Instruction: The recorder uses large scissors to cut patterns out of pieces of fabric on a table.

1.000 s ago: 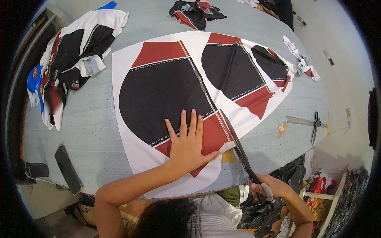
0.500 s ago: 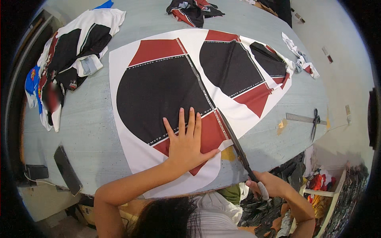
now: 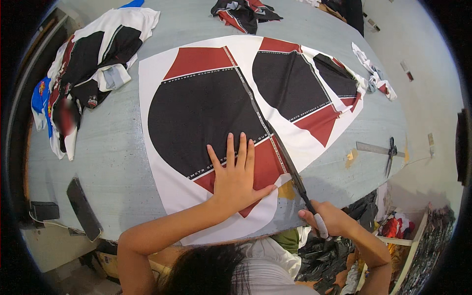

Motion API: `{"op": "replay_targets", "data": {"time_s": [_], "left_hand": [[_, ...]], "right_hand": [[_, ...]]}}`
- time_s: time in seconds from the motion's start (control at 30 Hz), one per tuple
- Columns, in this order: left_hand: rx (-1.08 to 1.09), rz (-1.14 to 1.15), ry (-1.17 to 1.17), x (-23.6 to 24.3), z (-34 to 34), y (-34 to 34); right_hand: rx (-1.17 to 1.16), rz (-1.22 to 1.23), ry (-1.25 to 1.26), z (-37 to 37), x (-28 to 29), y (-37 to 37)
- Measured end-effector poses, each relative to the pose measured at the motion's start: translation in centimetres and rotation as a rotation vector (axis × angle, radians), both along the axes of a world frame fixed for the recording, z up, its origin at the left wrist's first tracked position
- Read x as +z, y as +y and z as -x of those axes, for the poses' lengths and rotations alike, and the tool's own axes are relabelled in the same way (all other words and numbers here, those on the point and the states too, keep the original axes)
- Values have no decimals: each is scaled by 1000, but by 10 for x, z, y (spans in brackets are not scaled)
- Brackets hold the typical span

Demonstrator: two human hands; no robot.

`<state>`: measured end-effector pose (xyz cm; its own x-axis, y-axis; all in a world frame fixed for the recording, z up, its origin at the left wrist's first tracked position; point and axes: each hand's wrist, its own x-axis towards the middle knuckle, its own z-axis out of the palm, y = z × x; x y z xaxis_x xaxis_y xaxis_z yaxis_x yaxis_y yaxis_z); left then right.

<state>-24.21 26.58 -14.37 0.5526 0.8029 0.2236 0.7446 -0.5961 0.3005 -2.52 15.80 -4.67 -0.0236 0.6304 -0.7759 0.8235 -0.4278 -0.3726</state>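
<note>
A printed fabric sheet with black and red panels (image 3: pixel 204 118) and white margins lies spread on the table. My left hand (image 3: pixel 233 182) rests flat on its lower red panel, fingers spread and reaching onto the black one. At the table's near edge my right hand (image 3: pixel 330 219) grips the handles of long dark scissors (image 3: pixel 293 173), some fingers through the loop. Their blades lie along the printed strip at the right side of the large panel, pointing away from me. A pale wrap shows on a finger of that hand. The lower blade is partly hidden by fabric.
Piled cut fabric (image 3: pixel 96 54) lies at the left, a dark bundle (image 3: pixel 246 15) at the far edge, white scraps (image 3: pixel 373 73) at right. A metal ruler (image 3: pixel 373 147) and smaller scissors (image 3: pixel 391 156) lie at right. A phone (image 3: pixel 83 209) is near left; a shelf (image 3: pixel 398 241) stands lower right.
The scissors and my right hand have moved slightly forward, away from me, along the strip. My left hand stays pressed on the fabric. The whole view has shifted a little.
</note>
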Motion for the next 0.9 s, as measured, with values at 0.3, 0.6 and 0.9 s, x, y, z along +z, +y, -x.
{"op": "replay_targets", "data": {"time_s": [0.3, 0.6, 0.9], "left_hand": [[-1, 0, -27, 2, 0, 0], [-17, 1, -53, -1, 0, 0], [-16, 3, -71, -3, 1, 1]], "right_hand": [[-30, 18, 74, 6, 12, 18], [27, -32, 45, 15, 11, 56], [6, -113, 53, 22, 6, 55]]}}
